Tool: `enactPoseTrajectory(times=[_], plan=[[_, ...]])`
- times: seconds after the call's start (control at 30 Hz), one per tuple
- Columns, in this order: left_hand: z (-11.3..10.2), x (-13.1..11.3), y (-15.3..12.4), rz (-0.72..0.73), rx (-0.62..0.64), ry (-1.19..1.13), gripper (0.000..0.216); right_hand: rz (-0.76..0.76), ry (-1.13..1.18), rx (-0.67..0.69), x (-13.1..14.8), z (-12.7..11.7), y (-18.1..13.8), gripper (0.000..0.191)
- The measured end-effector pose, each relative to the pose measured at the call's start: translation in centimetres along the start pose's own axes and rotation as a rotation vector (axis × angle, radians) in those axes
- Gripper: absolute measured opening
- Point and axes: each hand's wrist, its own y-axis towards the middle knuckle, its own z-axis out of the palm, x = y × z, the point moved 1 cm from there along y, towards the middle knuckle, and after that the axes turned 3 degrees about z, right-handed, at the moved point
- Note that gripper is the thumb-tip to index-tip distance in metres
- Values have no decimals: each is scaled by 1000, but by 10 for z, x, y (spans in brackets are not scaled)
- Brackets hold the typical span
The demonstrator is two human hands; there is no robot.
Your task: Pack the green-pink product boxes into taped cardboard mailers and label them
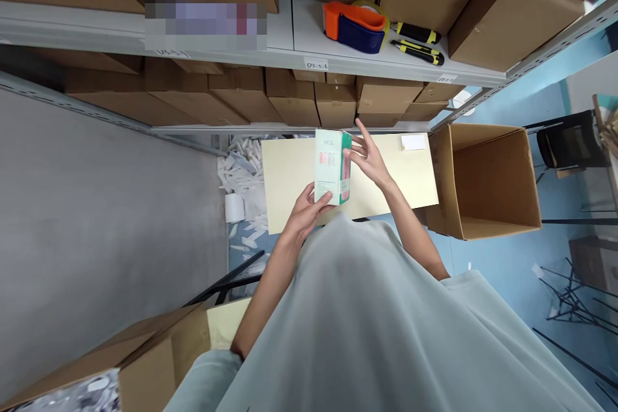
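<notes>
Small carton [332, 166] upright between hands: left hand [308, 207] below, right hand [367, 156] beside.

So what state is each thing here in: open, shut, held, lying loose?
Small product box: shut, upright, held between both hands.
Left hand: gripping the box's lower end.
Right hand: fingers spread, touching the box's side.
Big carton: open, lying on its side.
Tape dispenser: lying on the shelf.
Two utility knives: lying beside the dispenser.

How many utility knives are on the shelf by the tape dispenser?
2. Both knives lie on the shelf right of the tape dispenser: one farther back, one nearer the shelf edge. The cartons beside them may hide others.
</notes>
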Motion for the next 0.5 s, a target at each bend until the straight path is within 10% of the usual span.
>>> enactPoseTrajectory(times=[0.27,0.5], plan=[[2,5,-4,85,-63,60,95,-86,-88,-2,2,-2,11,71],[-9,9,18,-164,-177,-340,63,-319,-296,-91,15,8,-20,57]])
